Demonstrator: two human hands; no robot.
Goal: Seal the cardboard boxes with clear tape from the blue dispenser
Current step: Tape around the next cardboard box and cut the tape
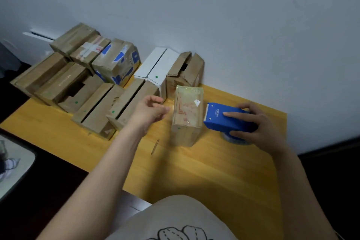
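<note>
A small cardboard box (187, 115) with red print and shiny clear tape over its top stands on the yellow table (194, 171). Just right of it, my right hand (259, 125) grips the blue tape dispenser (226, 116), whose toothed blade points at the box; the tape roll (233, 139) shows below it. My left hand (151, 110) hovers left of the box with fingers loosely curled, holding nothing and not touching the box. Several more cardboard boxes (93, 91) lie along the wall; some have open slits on top.
Two white boxes (155, 68) and a brown box with open flaps (185, 73) stand against the wall behind the taped box. A grey-white surface (13, 171) lies at the lower left. My lap (175, 220) is at the table's near edge.
</note>
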